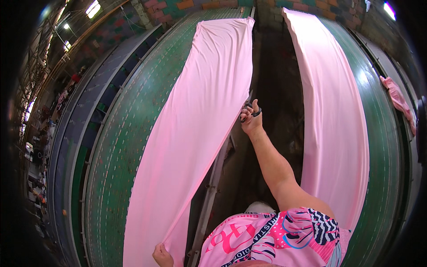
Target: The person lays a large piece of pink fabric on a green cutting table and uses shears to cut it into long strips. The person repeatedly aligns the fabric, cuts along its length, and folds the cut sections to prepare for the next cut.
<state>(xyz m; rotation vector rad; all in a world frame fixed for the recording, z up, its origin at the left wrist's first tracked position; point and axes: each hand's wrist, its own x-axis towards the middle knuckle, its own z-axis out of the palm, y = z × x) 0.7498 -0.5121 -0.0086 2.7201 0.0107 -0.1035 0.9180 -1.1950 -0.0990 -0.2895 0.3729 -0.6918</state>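
Observation:
A long sheet of pink fabric [195,120] lies stretched and slightly wrinkled over the left green table [133,115]. At the bottom, my left hand [163,256] is closed on the fabric's near right edge, pulling it into a taut fold. My right arm reaches far forward. At the fabric's right edge, my right hand [251,123] holds dark-handled scissors [257,113], fingers and thumb in the loops. The blades point away from me beside the cloth; whether they touch it I cannot tell.
A second pink fabric strip [331,111] covers the right green table [382,147], across a dark aisle [278,84]. A bunched pink cloth [399,104] hangs at the far right. More long tables [80,120] run along the left. A brick wall [182,5] stands at the far end.

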